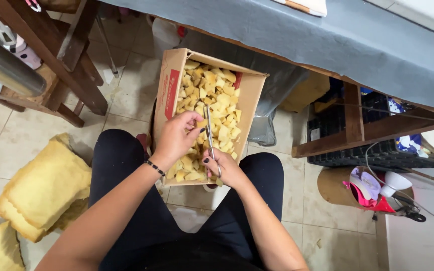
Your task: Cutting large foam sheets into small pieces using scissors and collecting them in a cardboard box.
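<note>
Right hand grips scissors (left hand pinching foam) over box.

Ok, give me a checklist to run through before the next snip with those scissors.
1. Right hand grips the metal scissors: ok.
2. Left hand pinches a small yellow foam piece at the blades: ok.
3. Left fingertips clear of the blades: cannot tell.
4. Open brown cardboard box sits under the cut to catch pieces: ok.
5. Room left in the box: ok, though nearly full.
6. Large yellow foam slabs lie on the floor beside the left leg: ok.
</note>
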